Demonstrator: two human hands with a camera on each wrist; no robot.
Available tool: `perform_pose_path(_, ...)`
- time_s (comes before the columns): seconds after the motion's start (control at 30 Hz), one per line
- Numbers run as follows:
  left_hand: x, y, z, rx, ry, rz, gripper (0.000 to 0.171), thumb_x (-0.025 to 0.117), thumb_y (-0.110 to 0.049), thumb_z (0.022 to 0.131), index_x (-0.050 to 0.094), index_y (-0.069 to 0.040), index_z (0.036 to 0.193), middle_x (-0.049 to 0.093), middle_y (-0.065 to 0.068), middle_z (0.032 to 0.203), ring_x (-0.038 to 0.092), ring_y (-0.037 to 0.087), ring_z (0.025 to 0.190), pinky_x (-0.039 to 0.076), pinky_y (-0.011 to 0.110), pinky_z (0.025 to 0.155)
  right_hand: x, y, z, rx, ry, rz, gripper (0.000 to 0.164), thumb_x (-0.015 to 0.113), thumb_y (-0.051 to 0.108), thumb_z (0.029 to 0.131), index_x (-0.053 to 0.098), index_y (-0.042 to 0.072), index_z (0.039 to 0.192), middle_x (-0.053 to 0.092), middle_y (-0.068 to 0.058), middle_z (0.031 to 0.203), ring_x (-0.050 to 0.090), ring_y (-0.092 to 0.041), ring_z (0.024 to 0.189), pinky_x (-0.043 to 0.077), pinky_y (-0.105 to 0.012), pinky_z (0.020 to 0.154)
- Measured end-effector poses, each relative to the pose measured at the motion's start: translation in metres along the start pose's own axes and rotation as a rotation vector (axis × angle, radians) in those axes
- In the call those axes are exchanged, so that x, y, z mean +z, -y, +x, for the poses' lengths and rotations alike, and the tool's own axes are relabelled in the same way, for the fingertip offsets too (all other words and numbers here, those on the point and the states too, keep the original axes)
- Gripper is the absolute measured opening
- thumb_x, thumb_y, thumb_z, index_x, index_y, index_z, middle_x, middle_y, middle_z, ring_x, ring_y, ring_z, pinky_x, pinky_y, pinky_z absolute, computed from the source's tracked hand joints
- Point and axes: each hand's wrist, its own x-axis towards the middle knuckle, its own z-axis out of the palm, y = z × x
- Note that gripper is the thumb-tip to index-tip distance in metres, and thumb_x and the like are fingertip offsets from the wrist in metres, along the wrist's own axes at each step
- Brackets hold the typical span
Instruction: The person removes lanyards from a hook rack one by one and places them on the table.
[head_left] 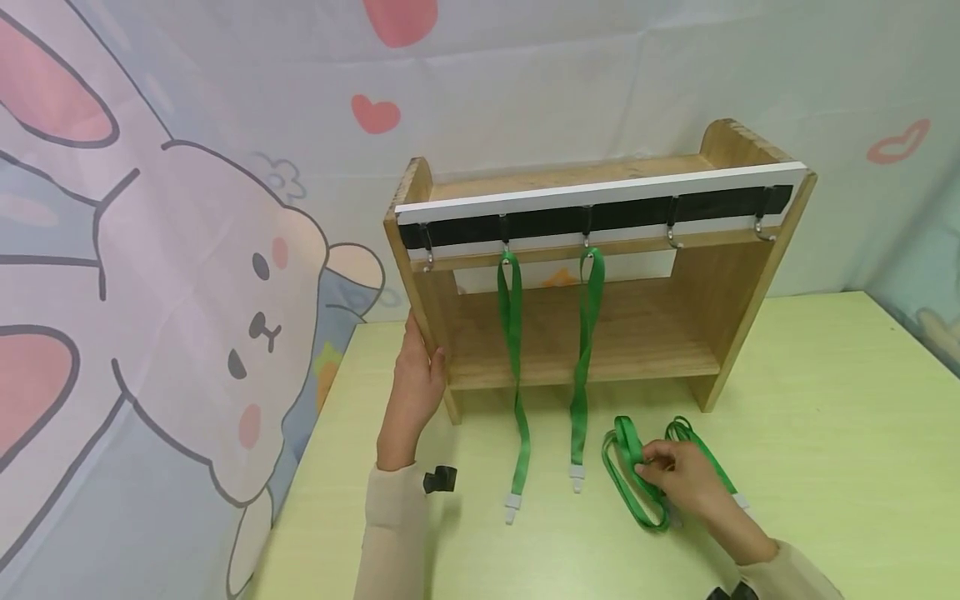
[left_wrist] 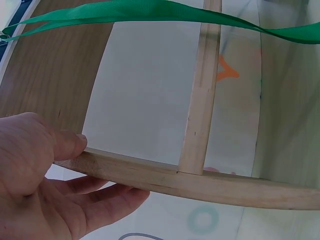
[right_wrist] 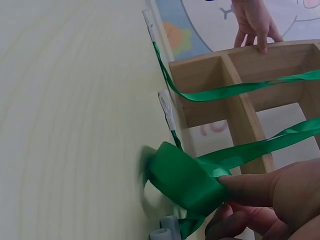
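Note:
My left hand (head_left: 416, 383) grips the left side panel of a small wooden shelf (head_left: 645, 333). In the left wrist view its thumb lies on one side of the panel edge (left_wrist: 135, 170), its fingers on the other. Over the table, my right hand (head_left: 686, 477) pinches a folded green lanyard (right_wrist: 187, 177) between thumb and fingers. Another green lanyard (head_left: 712, 462) lies just behind that hand, partly hidden by it. Two more lanyards hang from the shelf's hooks, one on the second hook (head_left: 513, 325) and one on the middle hook (head_left: 588, 317), grey-white clips downward.
A white board with a black strip (head_left: 630, 218) runs along the shelf's top front and carries several metal hooks. The left end hook (head_left: 428, 260) and the two right hooks (head_left: 677, 240) hold nothing. Behind the pale table (head_left: 840, 400) hangs a cartoon-printed cloth (head_left: 525, 108).

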Motion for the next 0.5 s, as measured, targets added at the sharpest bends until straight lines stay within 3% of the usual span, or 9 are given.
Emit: perform_pose_path(0.5,-0.0014,-0.0019,-0.0005,-0.001,0.003,0.020,0.069,0.050,0.005,0.101,0.009,0.007,0.157,0.036,0.033,0.148,0.045,0.049,0.132,0.044,0.062,0.100,0.0045,-0.0003,-0.0006,0.033,0.000,-0.088,0.010,0.071,0.003,0.091,0.072,-0.005,0.097,0.057,0.000,0.075,0.048,-0.015,0.065,0.040,-0.025,0.054)
